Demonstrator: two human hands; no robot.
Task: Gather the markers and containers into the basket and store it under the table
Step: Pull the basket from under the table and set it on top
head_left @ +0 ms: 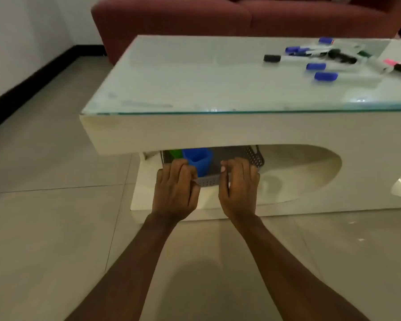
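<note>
A grey perforated basket sits on the lower shelf under the white glass-topped table. Inside it stand a blue container and a green container, the green one mostly hidden by the tabletop. My left hand grips the basket's near rim at its left, fingers curled over the edge. My right hand grips the same rim at its right. Several markers with blue, black, green and pink caps lie scattered on the tabletop at the far right.
A dark red sofa stands behind the table. Pale floor tiles spread to the left and in front. A white wall with black skirting runs along the left. The table's base has an oval cut-out right of the basket.
</note>
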